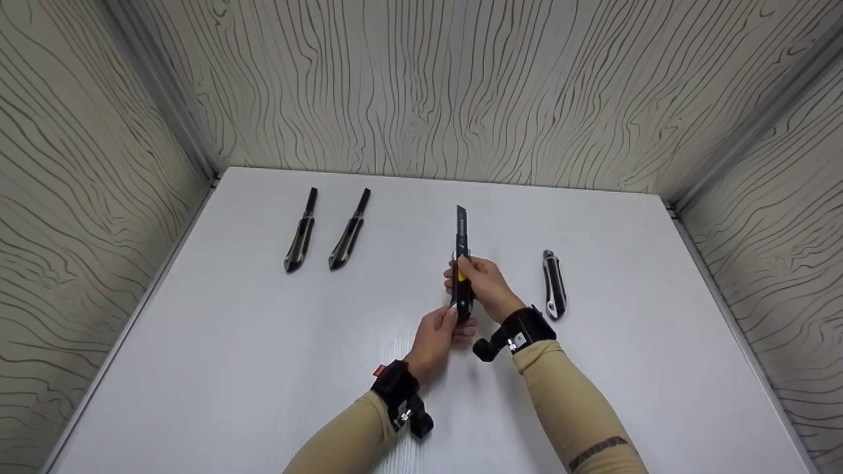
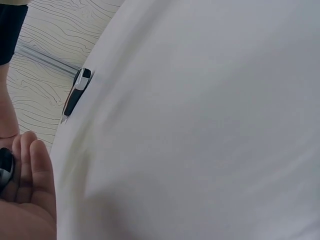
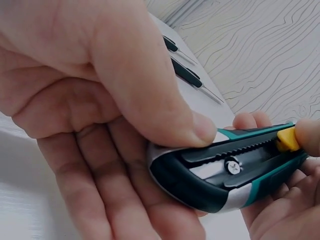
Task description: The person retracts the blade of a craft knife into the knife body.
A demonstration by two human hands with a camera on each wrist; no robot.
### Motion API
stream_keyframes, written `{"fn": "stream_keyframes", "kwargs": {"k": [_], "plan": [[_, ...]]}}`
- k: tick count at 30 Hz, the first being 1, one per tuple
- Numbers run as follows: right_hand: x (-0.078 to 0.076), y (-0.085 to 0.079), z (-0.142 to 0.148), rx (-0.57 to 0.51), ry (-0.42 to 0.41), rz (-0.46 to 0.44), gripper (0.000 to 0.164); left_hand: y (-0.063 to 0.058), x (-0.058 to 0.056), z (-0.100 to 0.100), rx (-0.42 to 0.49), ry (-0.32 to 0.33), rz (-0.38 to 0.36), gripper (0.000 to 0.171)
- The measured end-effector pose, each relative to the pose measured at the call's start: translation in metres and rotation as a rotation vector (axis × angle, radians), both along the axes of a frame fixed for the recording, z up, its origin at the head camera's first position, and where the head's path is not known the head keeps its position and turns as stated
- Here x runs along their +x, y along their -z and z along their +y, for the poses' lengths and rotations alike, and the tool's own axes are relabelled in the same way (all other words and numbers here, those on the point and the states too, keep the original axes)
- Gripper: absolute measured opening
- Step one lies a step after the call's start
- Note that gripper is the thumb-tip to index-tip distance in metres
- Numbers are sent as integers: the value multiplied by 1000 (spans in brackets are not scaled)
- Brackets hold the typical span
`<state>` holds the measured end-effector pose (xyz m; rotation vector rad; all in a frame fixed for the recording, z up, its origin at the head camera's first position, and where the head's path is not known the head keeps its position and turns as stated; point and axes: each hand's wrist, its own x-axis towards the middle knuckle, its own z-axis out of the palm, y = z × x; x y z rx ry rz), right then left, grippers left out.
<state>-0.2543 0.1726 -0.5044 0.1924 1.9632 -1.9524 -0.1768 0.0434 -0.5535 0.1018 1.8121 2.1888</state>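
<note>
A utility knife [image 1: 463, 299] with a black and green body is held over the middle of the table, its long blade [image 1: 462, 220] extended and pointing away from me. My right hand [image 1: 487, 284] grips the body, thumb on the yellow slider [image 3: 287, 139]. At the rear end of the handle, my left hand [image 1: 435, 336] pinches the knife between thumb and fingers. A screw [image 3: 233, 167] shows in the handle's side in the right wrist view. The left wrist view catches only part of the left hand [image 2: 37, 185] and the handle's end.
Two similar knives [image 1: 300, 243] [image 1: 348, 240] with dark fronts lie side by side at the back left of the white table [image 1: 230, 368]. Another knife [image 1: 554, 286], no blade showing in the head view, lies right of my right hand. Wood-grain panels [image 1: 421, 85] enclose the table.
</note>
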Motion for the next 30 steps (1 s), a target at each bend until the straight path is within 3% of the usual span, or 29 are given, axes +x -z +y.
{"fn": "stream_keyframes", "kwargs": {"k": [13, 30], "plan": [[1, 1, 0, -50, -8, 0, 43, 0, -1, -2, 11, 2, 5, 34], [1, -1, -1, -37, -25, 1, 41, -4, 0, -5, -9, -8, 11, 36]]}}
